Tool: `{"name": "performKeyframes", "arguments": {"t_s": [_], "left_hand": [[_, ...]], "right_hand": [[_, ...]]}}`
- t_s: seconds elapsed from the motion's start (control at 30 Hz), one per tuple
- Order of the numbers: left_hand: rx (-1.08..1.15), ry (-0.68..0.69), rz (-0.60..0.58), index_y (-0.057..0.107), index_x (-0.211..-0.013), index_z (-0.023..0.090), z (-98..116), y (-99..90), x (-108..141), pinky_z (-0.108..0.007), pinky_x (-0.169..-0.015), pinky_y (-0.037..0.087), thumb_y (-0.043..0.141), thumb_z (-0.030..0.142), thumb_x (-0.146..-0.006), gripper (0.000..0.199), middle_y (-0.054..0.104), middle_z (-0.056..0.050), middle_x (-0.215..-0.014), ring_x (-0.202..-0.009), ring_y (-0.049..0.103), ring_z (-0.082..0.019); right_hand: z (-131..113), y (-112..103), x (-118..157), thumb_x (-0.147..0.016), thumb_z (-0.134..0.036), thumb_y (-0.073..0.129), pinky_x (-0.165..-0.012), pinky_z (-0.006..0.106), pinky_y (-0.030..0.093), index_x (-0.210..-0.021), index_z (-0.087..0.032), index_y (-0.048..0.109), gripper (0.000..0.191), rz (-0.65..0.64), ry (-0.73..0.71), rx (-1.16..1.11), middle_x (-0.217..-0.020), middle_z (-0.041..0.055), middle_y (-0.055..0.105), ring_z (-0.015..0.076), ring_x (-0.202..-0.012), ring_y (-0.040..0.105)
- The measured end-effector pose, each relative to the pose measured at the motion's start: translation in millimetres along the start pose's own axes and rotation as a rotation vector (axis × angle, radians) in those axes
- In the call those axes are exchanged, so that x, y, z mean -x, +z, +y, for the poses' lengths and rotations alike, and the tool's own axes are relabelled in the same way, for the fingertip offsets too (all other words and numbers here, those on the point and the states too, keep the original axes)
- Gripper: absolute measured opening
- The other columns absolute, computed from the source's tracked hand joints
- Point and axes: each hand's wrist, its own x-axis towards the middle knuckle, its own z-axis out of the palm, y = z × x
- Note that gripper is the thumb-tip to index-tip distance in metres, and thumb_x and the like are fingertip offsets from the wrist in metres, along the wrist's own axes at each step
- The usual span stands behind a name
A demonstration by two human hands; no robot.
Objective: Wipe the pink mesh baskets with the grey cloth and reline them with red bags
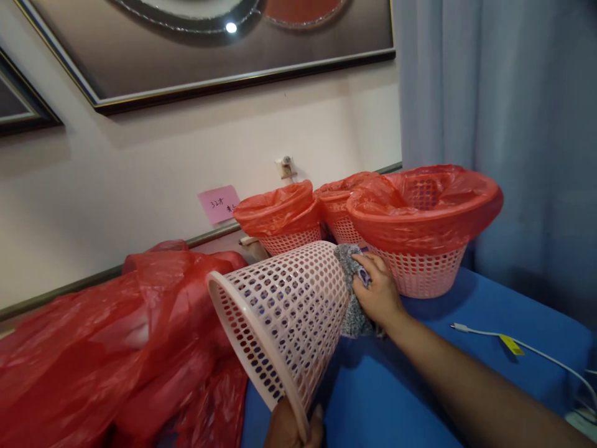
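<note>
A pink perforated plastic wastebasket [291,305] is tipped on its side above the blue table, its open mouth toward the lower left. My left hand [291,426] grips its rim at the bottom of the view, thumb outside and fingers partly hidden. My right hand [380,289] is closed on a grey fuzzy cloth [354,311], which lies against the basket's base end. Part of the cloth hangs below my fingers.
Three baskets lined with red bags stand behind: a left one [280,218], a middle one [342,214] and a large right one [420,267]. Red plastic bags [116,336] heap at left. A white cable [485,333] lies on the blue table [387,386].
</note>
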Motion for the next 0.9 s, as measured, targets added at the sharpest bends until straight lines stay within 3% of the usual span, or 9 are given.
{"name": "performKeyframes", "arguments": {"t_s": [0.17,0.3,0.4,0.5,0.57,0.63,0.73,0.8,0.9], "left_hand": [[0.075,0.226,-0.064,0.054,-0.152,0.028,21.3,-2.4,-19.0,-0.055,-0.126,0.031,0.052,0.038,-0.099,0.054,0.057,-0.006,-0.155,-0.146,0.048,-0.035],[0.188,0.135,-0.036,0.065,-0.141,0.026,37.9,-4.1,-20.1,-0.049,-0.12,0.043,0.052,0.041,-0.1,0.046,0.069,-0.009,-0.14,-0.135,0.059,-0.032],[0.166,0.104,-0.024,0.066,-0.139,0.024,44.9,-8.5,-16.0,-0.049,-0.122,0.039,0.049,0.044,-0.101,0.046,0.069,-0.01,-0.141,-0.137,0.058,-0.031],[0.085,0.118,-0.028,0.066,-0.14,0.027,40.7,-9.9,-12.6,-0.048,-0.123,0.038,0.044,0.04,-0.103,0.045,0.065,-0.01,-0.146,-0.138,0.056,-0.029],[0.029,0.141,-0.052,0.066,-0.14,0.03,34.3,-8.4,-10.0,-0.047,-0.122,0.038,0.048,0.036,-0.101,0.043,0.066,-0.008,-0.146,-0.139,0.056,-0.029],[-0.02,0.142,-0.087,0.065,-0.141,0.031,30.9,-6.5,-7.0,-0.05,-0.125,0.033,0.062,0.033,-0.093,0.048,0.065,-0.008,-0.147,-0.141,0.054,-0.031],[0.048,0.066,-0.13,0.054,-0.151,0.026,43.0,-5.7,-5.8,-0.057,-0.125,0.029,0.08,0.032,-0.075,0.08,0.055,-0.013,-0.156,-0.145,0.048,-0.038],[0.238,0.053,-0.118,0.042,-0.159,0.021,63.2,-6.1,-11.1,-0.059,-0.125,0.029,0.082,0.04,-0.075,0.094,0.047,-0.017,-0.161,-0.148,0.044,-0.039],[0.556,0.083,-0.007,0.037,-0.16,0.019,97.6,-6.2,-27.7,-0.056,-0.126,0.028,0.075,0.056,-0.084,0.093,0.045,-0.017,-0.162,-0.15,0.042,-0.036]], "right_hand": [[-76.5,-20.4,36.1,-0.081,-0.008,0.056,-0.11,0.044,0.054,-0.134,-0.023,0.06,0.055,-0.116,-0.397,-0.223,-0.145,0.0139,0.051,0.0267,-0.135,0.056],[-122.7,-25.4,36.6,-0.079,-0.009,0.057,-0.107,0.041,0.056,-0.134,-0.023,0.059,0.057,-0.265,-0.54,-0.331,-0.146,0.0145,0.051,0.0265,-0.133,0.058],[-107.5,-10.8,5.0,-0.08,-0.01,0.058,-0.109,0.047,0.054,-0.13,-0.022,0.064,0.052,-0.241,-0.396,-0.186,-0.141,0.0149,0.055,0.0289,-0.13,0.059],[-68.7,4.8,-29.2,-0.079,-0.012,0.057,-0.105,0.05,0.056,-0.121,-0.023,0.07,0.045,-0.166,-0.109,-0.008,-0.132,0.0131,0.061,0.0288,-0.118,0.065],[-46.9,8.6,-39.5,-0.08,-0.014,0.057,-0.102,0.051,0.057,-0.117,-0.022,0.072,0.041,-0.173,-0.003,0.062,-0.124,0.0122,0.063,0.0291,-0.112,0.067],[-35.0,6.5,-36.6,-0.08,-0.015,0.057,-0.102,0.053,0.057,-0.117,-0.022,0.073,0.041,-0.217,-0.015,0.082,-0.125,0.0124,0.063,0.0304,-0.114,0.067],[-32.7,-1.2,-16.9,-0.08,-0.014,0.057,-0.103,0.053,0.056,-0.12,-0.022,0.071,0.043,-0.267,-0.118,0.055,-0.134,0.0133,0.059,0.0314,-0.121,0.064],[-35.9,-4.9,-2.9,-0.08,-0.013,0.058,-0.104,0.052,0.056,-0.121,-0.022,0.07,0.044,-0.281,-0.179,0.018,-0.137,0.0139,0.058,0.0311,-0.124,0.063],[-42.1,-6.6,10.9,-0.079,-0.011,0.058,-0.105,0.051,0.057,-0.123,-0.022,0.069,0.046,-0.309,-0.27,-0.045,-0.139,0.0139,0.057,0.0304,-0.126,0.062]]}}
